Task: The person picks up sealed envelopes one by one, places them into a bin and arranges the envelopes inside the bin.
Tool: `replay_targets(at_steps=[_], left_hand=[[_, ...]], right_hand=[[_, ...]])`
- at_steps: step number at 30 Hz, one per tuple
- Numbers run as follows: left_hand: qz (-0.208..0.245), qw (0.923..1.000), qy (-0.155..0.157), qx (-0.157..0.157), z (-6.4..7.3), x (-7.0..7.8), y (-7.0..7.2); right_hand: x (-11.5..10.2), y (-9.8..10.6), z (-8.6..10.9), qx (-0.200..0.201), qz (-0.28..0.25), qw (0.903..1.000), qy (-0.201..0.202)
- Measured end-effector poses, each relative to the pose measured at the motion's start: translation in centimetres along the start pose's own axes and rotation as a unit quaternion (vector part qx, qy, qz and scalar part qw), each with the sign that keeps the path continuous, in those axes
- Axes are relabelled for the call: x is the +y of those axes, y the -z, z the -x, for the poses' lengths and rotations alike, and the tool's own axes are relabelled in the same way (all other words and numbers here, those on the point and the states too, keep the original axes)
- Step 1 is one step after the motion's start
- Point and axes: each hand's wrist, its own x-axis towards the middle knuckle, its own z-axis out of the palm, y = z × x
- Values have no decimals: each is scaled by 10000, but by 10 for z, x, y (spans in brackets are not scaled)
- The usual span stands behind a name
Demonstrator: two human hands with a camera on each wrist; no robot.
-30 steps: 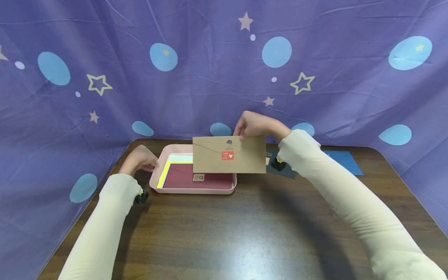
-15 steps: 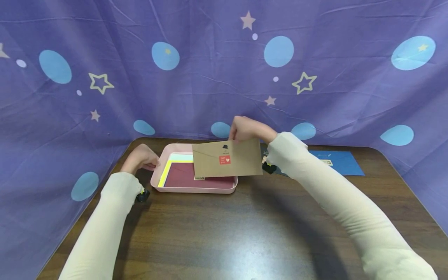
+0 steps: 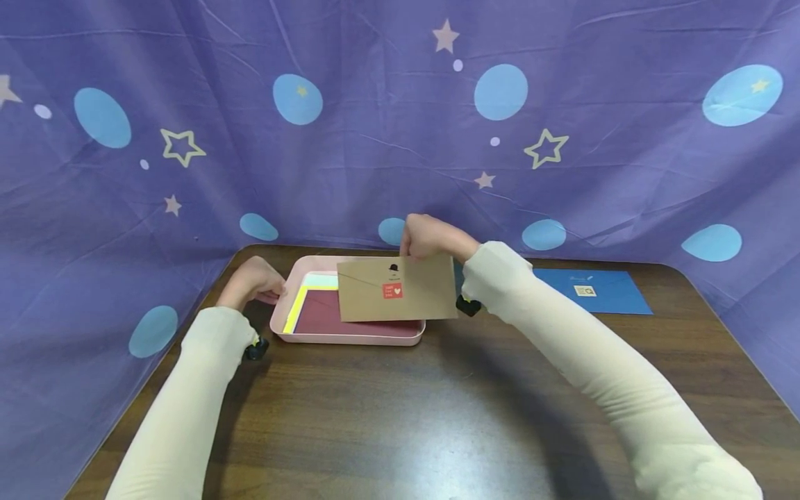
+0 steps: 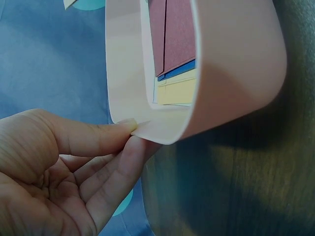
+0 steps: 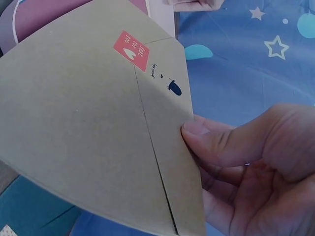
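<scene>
My right hand (image 3: 428, 237) pinches the top edge of a brown kraft envelope (image 3: 369, 300), thumb on its front face in the right wrist view. A red sticker with a white heart and a small hat print mark the envelope. It overlaps the right part of a pink tray (image 3: 350, 340) in the head view. My left hand (image 3: 257, 281) pinches the tray's left rim between thumb and fingers, plain in the left wrist view. Inside the tray lies a maroon envelope (image 3: 319, 309) on top of blue and yellow ones (image 4: 176, 91); the kraft envelope hides part of it.
A blue envelope (image 3: 603, 292) with a small label lies at the table's back right. A dark teal envelope (image 5: 34, 206), mostly hidden behind my right wrist in the head view, lies right of the tray. A purple patterned curtain (image 3: 375, 125) hangs behind the wooden table (image 3: 350, 417).
My right hand has moved left and down with the kraft envelope, bringing it lower over the tray. More of the blue envelope now shows. My left hand keeps its grip on the rim.
</scene>
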Motion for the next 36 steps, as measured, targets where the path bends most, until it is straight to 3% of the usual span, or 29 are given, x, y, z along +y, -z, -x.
replay_targets(at_steps=[19,36], left_hand=[[-175,9998,73,7,-4,-2,1],[-152,9998,109,-24,-3,-1,-1]], right_hand=[[-16,-18,-13,225,-255,9980,-523],[-27,-33,-26,506,-367,9977,-265]])
